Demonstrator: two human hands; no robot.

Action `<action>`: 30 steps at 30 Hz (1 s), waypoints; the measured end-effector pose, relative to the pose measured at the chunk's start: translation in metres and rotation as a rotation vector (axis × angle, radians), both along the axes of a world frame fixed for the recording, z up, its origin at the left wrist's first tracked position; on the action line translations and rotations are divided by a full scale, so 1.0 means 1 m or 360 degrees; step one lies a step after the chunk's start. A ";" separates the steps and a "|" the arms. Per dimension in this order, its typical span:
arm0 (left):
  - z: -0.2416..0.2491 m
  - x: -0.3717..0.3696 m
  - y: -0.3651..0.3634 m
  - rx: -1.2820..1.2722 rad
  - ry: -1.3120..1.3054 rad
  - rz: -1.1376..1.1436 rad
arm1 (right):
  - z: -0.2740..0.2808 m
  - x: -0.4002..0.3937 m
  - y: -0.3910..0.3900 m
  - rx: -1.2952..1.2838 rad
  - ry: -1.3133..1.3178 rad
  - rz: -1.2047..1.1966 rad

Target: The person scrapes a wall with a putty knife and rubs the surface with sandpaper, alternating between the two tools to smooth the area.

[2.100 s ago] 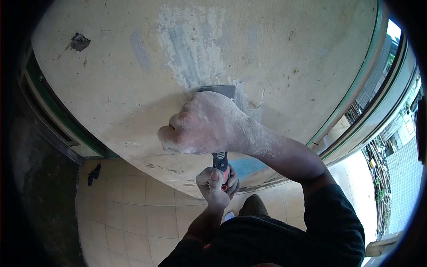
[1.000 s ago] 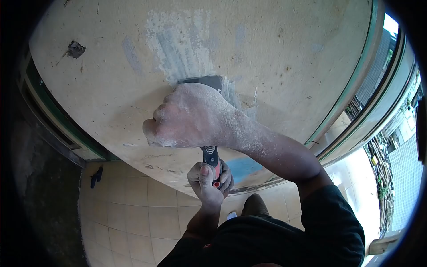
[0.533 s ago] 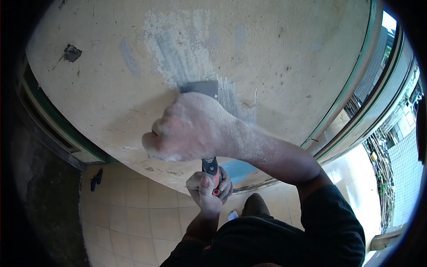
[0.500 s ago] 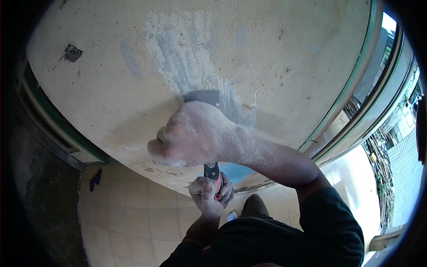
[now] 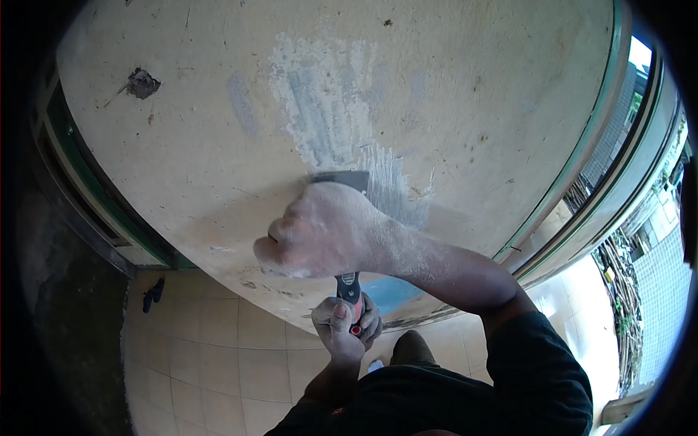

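Observation:
A scraper, its wide grey blade (image 5: pixel 350 179) against the wall, is held in both hands. My right hand (image 5: pixel 323 231), dusted with white powder, is closed in a fist just below the blade and hides the middle of the tool. The black and red handle (image 5: pixel 349 288) comes out beneath that fist. Lower down, my left hand (image 5: pixel 345 325) is wrapped around the handle's end, thumb on top. Above and right of the blade, the cream wall (image 5: pixel 502 87) carries a rough patch of white and grey filler (image 5: pixel 327 102) with vertical streaks.
At upper left the wall has a dark hole (image 5: pixel 142 83). Dark shoes (image 5: pixel 153 294) lie on the tiled floor (image 5: pixel 218 363). A green-edged frame (image 5: pixel 109 182) stands left, and a window opening (image 5: pixel 611 131) right. Blue paint (image 5: pixel 396 292) marks the lower wall.
The view has shifted, so the wall patch sits lower and further right. The blade and both hands appear slightly lower and to the right too; both grips are unchanged.

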State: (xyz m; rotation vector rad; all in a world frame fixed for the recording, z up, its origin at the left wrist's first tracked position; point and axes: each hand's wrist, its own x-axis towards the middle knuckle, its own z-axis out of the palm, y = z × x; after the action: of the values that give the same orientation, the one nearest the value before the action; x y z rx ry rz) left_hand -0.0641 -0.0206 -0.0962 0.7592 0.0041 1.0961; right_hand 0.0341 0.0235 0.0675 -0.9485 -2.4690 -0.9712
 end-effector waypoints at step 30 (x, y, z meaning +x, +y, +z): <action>0.000 -0.005 -0.009 -0.0147 0.0052 -0.0111 | -0.011 -0.002 -0.001 -0.0220 0.0172 0.0099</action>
State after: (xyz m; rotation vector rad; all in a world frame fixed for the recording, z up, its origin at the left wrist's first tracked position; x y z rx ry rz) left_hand -0.0691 -0.0300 -0.0965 0.6897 0.0552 1.0105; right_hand 0.0318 0.0221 0.0569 -0.9344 -2.4841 -0.7178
